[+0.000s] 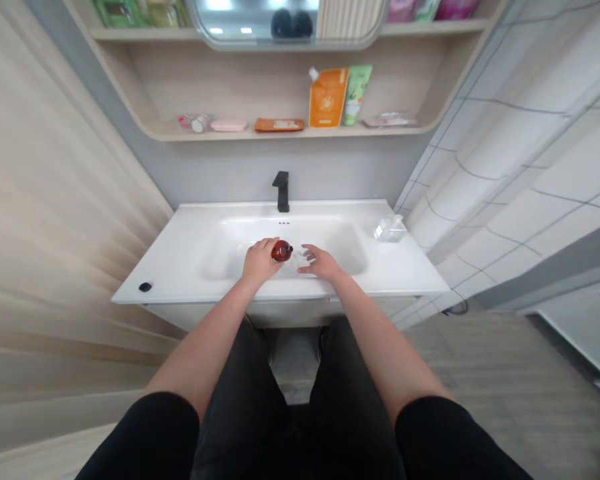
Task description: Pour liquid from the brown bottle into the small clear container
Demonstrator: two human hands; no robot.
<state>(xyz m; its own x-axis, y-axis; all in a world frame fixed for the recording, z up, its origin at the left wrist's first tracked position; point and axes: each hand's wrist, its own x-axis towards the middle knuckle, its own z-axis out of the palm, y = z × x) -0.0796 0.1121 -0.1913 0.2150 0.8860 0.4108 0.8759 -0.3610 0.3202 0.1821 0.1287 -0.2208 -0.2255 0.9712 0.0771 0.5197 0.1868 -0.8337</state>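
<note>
My left hand [261,260] is wrapped round a small reddish-brown bottle [281,251], held over the white sink basin [215,257]. The bottle's narrow dark neck points toward the right. Just across from it, my right hand [320,261] has its fingers spread apart and curved, and it does not touch the bottle. Something pale and blurred shows between the right fingers and the bottle; I cannot make out what it is. Behind both hands stands a black faucet [283,192].
A clear container [390,229] stands on the counter at the right. A small black round object [145,287] lies at the left front. Above, a shelf [220,135] holds an orange pouch [327,98], a green tube [356,95] and flat packets. A beige curtain [55,167] hangs at left.
</note>
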